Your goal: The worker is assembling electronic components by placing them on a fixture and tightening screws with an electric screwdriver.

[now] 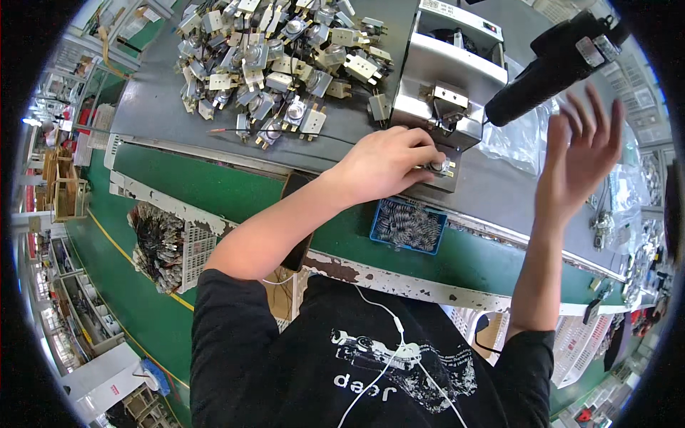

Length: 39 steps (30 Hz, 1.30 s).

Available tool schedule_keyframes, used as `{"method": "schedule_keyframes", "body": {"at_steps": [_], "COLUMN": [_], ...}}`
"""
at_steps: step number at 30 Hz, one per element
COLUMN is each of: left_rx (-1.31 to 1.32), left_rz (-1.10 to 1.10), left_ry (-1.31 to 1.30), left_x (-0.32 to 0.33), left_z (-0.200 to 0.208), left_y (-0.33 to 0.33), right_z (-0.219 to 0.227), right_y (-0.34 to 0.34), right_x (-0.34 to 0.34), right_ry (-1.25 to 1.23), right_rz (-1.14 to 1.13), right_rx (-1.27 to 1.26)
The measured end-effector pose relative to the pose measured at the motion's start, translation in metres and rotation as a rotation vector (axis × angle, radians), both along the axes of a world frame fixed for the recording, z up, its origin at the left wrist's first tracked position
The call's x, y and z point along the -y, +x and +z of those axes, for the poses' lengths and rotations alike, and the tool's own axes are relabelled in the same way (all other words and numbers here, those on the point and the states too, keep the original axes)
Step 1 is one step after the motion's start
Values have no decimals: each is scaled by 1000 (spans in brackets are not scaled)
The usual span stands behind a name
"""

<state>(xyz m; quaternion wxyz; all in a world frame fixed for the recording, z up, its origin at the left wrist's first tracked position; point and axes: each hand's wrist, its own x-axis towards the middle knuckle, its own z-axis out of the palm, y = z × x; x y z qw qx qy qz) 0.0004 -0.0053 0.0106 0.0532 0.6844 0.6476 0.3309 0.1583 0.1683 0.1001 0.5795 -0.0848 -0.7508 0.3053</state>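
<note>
My left hand is closed around a small thermostat with brass terminals, holding it on the block in front of a steel bench fixture. A thin dark capillary wire runs leftward from beneath this hand across the bench, its tip copper-coloured. Raised at the right, my right hand is empty, its fingers spread. Just above and left of it hangs a black electric screwdriver, apart from the fingers. The screwdriver's bit end points down toward the fixture's right side.
A large heap of thermostats covers the far left of the grey bench. Below my left hand sits a blue tray of small metal springs. Clear plastic bags lie right of the fixture. A white crate stands lower left.
</note>
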Motion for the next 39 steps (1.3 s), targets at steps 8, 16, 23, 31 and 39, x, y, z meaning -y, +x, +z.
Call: {"method": "schedule_keyframes", "body": {"at_steps": [8, 16, 23, 31, 39], "left_rx": [82, 23, -16, -2, -20], "left_rz": [-46, -28, -13, -12, -1], "left_ry": [16, 33, 19, -26, -88], "left_x": [-8, -5, -4, -2, -3], "left_z": [-11, -11, -4, -4, -2], "left_y": [-5, -3, -3, -4, -3], "right_z": [26, 66, 74, 25, 6], "right_y": [-24, -2, 6, -7, -22], "right_x": [-26, 5, 33, 25, 40], "right_ry": [-165, -399, -596, -146, -430], "right_rz": [338, 946, 904, 321, 378], "right_rx": [0, 188, 121, 203, 68]}}
